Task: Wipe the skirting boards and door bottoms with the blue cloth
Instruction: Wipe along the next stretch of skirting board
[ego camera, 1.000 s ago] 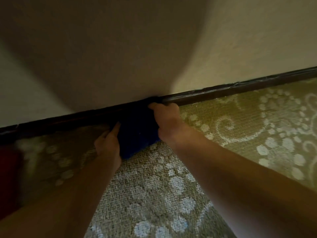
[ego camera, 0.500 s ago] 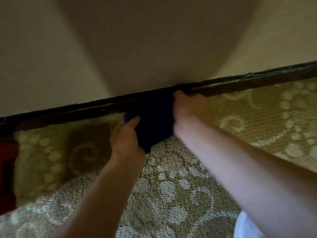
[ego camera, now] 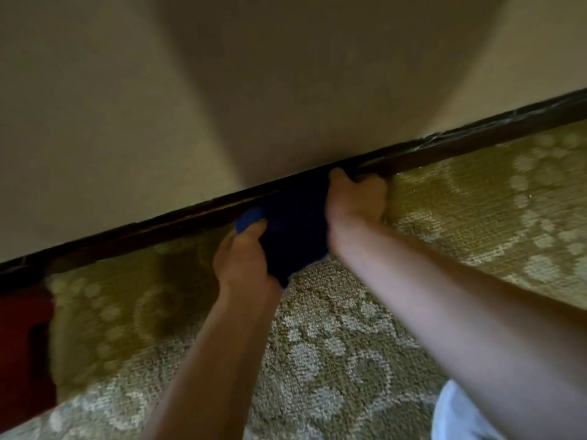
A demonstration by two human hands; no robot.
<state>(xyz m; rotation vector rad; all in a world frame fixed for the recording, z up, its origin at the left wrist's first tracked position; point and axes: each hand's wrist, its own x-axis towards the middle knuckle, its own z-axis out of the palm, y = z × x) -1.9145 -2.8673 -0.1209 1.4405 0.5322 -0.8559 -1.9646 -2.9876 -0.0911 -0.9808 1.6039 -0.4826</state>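
The blue cloth (ego camera: 293, 230) lies bunched against the dark skirting board (ego camera: 444, 150) where wall (ego camera: 222, 90) meets patterned carpet (ego camera: 333, 344). The left hand (ego camera: 244, 265) grips its near edge; the right hand (ego camera: 355, 198), fingers curled, presses its far side to the board.

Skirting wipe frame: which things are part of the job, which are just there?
Part of the job:
- blue cloth, pressed against the skirting
- dark skirting board
- left hand, gripping the cloth's lower left edge
- right hand, gripping the cloth's right edge at the board

Just there:
- patterned carpet
- plain wall
- red object at far left, unclear what
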